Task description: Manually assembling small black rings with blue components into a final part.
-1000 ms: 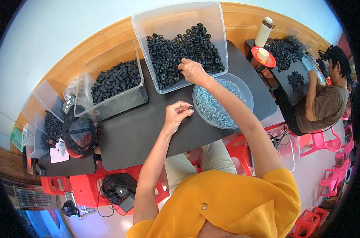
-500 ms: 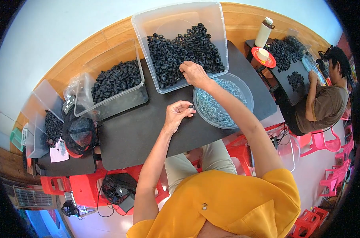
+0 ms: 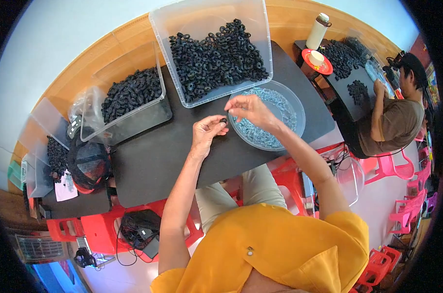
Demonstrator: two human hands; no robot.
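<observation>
My left hand (image 3: 208, 134) pinches a small black ring-shaped piece (image 3: 223, 120) between thumb and fingertips, above the dark table. My right hand (image 3: 253, 111) is just to its right, over the left rim of a round clear bowl (image 3: 302, 128). Its fingers are curled together, and whatever they hold is too small to make out. Many small clear bluish pieces (image 3: 263, 133) fill the bowl. Behind my hands, a tilted clear plastic bin (image 3: 158, 29) holds a heap of black ring-shaped pieces (image 3: 216, 61).
Left of the bin stands a second clear bin (image 3: 146, 115) of black pieces (image 3: 133, 93). A dark cap (image 3: 88, 158) lies farther left. On the right, a co-worker (image 3: 402, 117) sits at another dark table with black pieces, a bottle (image 3: 318, 31) and a red plate (image 3: 324, 67).
My right hand has left the black pieces in the tilted bin and come down over the bowl's edge, close to my left hand. The left hand still pinches the black ring-shaped piece.
</observation>
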